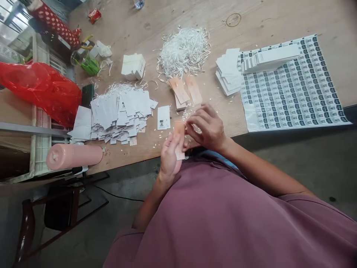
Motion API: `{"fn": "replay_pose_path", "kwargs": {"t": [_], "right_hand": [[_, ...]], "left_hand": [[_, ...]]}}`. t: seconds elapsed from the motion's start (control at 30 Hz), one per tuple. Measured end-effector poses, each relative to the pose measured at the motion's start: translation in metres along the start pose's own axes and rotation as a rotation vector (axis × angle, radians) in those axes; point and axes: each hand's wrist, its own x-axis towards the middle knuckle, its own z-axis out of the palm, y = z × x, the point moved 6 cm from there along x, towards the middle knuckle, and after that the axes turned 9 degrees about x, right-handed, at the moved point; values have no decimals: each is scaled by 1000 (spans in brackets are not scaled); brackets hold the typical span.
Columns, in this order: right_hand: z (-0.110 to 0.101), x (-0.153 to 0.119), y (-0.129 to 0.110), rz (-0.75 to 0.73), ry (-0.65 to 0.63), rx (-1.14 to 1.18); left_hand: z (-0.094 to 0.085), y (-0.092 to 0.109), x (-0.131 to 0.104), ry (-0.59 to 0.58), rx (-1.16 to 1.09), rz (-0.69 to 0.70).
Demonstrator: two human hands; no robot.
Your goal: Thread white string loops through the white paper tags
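Note:
My left hand is closed around an orange-and-white paper tag, held up near the table's front edge. At the tag's upper right side, my right hand has its fingers bent and drawn together; whatever they pinch, if anything, is too small to make out. Just beyond my hands lie stacks of orange tags and small white bits. A white tag with a printed code lies to the left of them. Farther back is a heap of white strings.
A large pile of white tags spreads on the left, near a pink bottle and a red plastic bag. White card stacks and a printed label sheet lie on the right. A white block of cards stands behind.

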Motion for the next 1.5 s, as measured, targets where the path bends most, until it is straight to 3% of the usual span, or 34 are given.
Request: {"fn": "replay_pose_path", "kwargs": {"t": [0.17,0.27,0.4,0.47,0.53,0.6,0.73,0.87,0.93,1.03,1.13,1.27,1.4,1.5], "right_hand": [[-8,-5,4,63,17,75],[-14,-10,-4,25,-19,66],[-26,-16,-16,-31,9,43],[-29,-19,-20,-23,25,42],[-30,-22,-23,-1,18,42],[-31,-25,-27,11,2,48],[-45,-35,-37,-3,36,62],[-71,-53,-34,97,96,115],[-80,-63,-28,211,78,239],[-77,-72,-31,291,-98,546],[-65,-70,-49,236,-276,752],[-54,-54,-59,271,-296,814],[-49,-33,-65,193,-390,538],[-56,-17,-63,139,-296,463]], "left_hand": [[-35,22,-5,131,44,148],[-45,18,-24,20,228,137],[-38,-22,-44,-350,899,110],[-36,-47,-38,-368,1287,148],[-38,-73,-22,-300,1589,41],[-36,-91,-5,-245,1651,0],[-33,-104,8,-226,1621,17],[-38,-88,-12,-242,1471,101],[-39,-70,-31,-222,1131,128],[-34,-53,-55,-197,428,-15],[-15,-45,-68,-244,112,-146],[5,-35,-70,-299,180,-125],[21,-26,-69,-392,377,-91],[28,-15,-65,-357,368,-46]]}}
